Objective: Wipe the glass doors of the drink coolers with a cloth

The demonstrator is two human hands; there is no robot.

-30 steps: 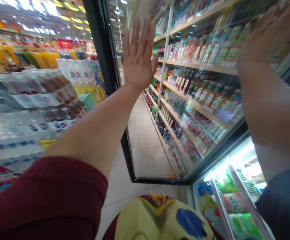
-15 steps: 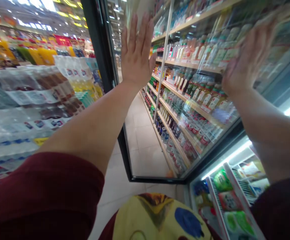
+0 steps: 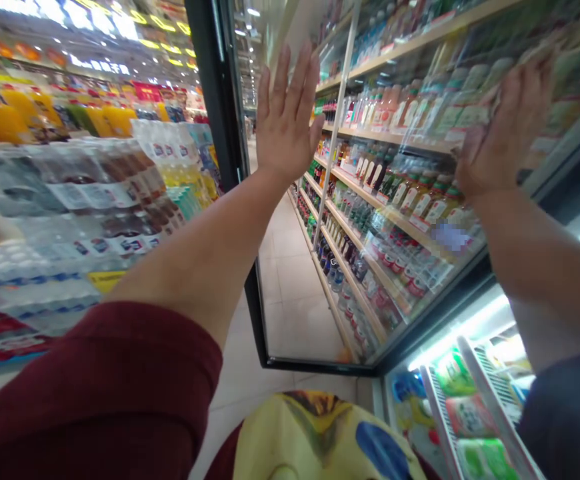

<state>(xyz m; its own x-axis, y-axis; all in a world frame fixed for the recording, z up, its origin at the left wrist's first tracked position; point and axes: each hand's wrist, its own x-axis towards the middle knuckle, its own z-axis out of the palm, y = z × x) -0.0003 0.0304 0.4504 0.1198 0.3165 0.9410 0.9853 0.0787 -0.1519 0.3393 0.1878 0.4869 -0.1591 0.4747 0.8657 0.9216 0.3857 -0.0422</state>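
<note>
My left hand (image 3: 290, 113) lies flat against the glass door (image 3: 300, 327), fingers stretched upward and a little apart, holding nothing. The door is swung out and has a black frame. Higher on the right side of the same pane is my right hand (image 3: 507, 127), its fingers pressed over a thin, crumpled cloth (image 3: 565, 43). Only the cloth's edges show past the fingers and beside the thumb; the rest is hidden or blends with the glass. Through or in the pane appear shelves of bottles (image 3: 430, 200).
At lower right, the lit fridge interior (image 3: 465, 400) holds green and pink packs on wire racks. Stacked shrink-wrapped bottles (image 3: 95, 193) stand to the left, with a yellow sign (image 3: 106, 280) among them. Pale floor tiles (image 3: 243, 340) run below the door.
The view has shifted, so the door and both hands appear slightly farther right and lower. My right hand, blurred before, is sharper now. My left hand stays flat on the glass.
</note>
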